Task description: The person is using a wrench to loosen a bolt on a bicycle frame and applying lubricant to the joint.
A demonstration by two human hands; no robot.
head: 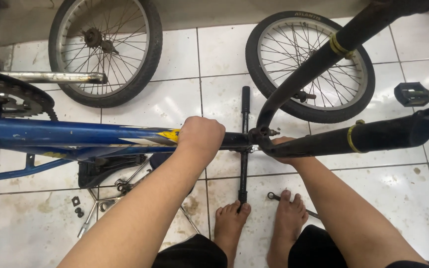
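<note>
A blue bicycle frame [70, 136] lies across the view above the tiled floor. My left hand [200, 134] is clenched around its tube near a yellow patch. Just right of it sits the black head tube joint [260, 134], from which a black fork [323, 64] rises to the upper right and a second black leg [373, 136] runs right. My right hand [288, 151] is under that joint, mostly hidden by the fork leg, gripping it. A black handlebar stem bar [245, 144] stands vertically through the joint.
Two loose spoked wheels lie on the white tiles, one at top left [106, 47], one at top right [310, 67]. Wrenches and small parts [106, 198] are scattered at lower left. A black pedal [413, 93] sits right. My bare feet [261, 221] are below.
</note>
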